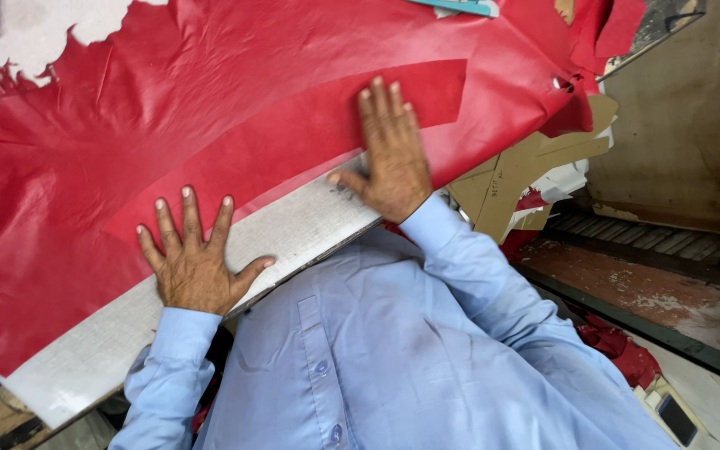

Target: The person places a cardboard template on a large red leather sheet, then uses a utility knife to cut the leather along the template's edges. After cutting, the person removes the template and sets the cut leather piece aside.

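Observation:
A large red leather hide (210, 75) lies spread over a pale worktable (293, 229). On it rests a long curved red pattern strip (310, 133), matte against the shinier hide. My left hand (196, 262) lies flat with fingers spread on the strip's lower left end and the table's edge. My right hand (389, 154) presses flat on the strip's upper right part, thumb at the hide's edge. Both hands hold nothing. Light blue shirt sleeves cover my arms.
Brown cardboard pattern pieces (518, 179) and white scraps pile at the table's right end. A teal tool (464, 7) lies at the top edge. Red scraps (622, 350) and a dark phone-like object (677, 419) sit at the lower right, near a worn floor step.

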